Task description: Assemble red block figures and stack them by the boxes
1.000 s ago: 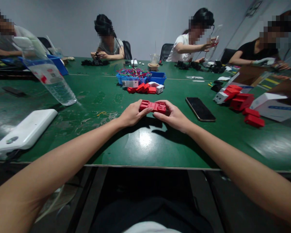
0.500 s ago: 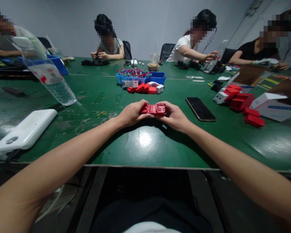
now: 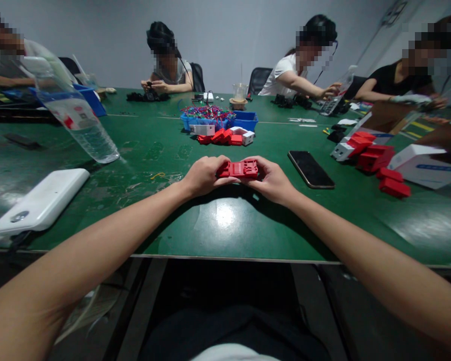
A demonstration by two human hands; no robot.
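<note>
Between both hands, just above the green table point(image 3: 225, 235), is a red plastic housing point(image 3: 242, 169) with moulded slots on its upper face. My left hand point(image 3: 207, 174) grips its left end, thumb in front and fingers behind. The right end is pinched by my right hand point(image 3: 272, 179) in the same manner. My fingers hide both ends of the part. Farther back lie several red housings point(image 3: 220, 136) and white ones point(image 3: 203, 130), in front of a blue bin point(image 3: 190, 123) heaped with coloured wires point(image 3: 208, 113).
A dark phone point(image 3: 311, 169) lies right of my hands, beyond it more red housings point(image 3: 376, 156) and a white box point(image 3: 424, 163). At left are a white power bank point(image 3: 41, 200) and a clear water bottle point(image 3: 84, 123). Several people sit across the table.
Almost nothing differs. The red housing and my hands are held in nearly the same place, with only a very slight shift.
</note>
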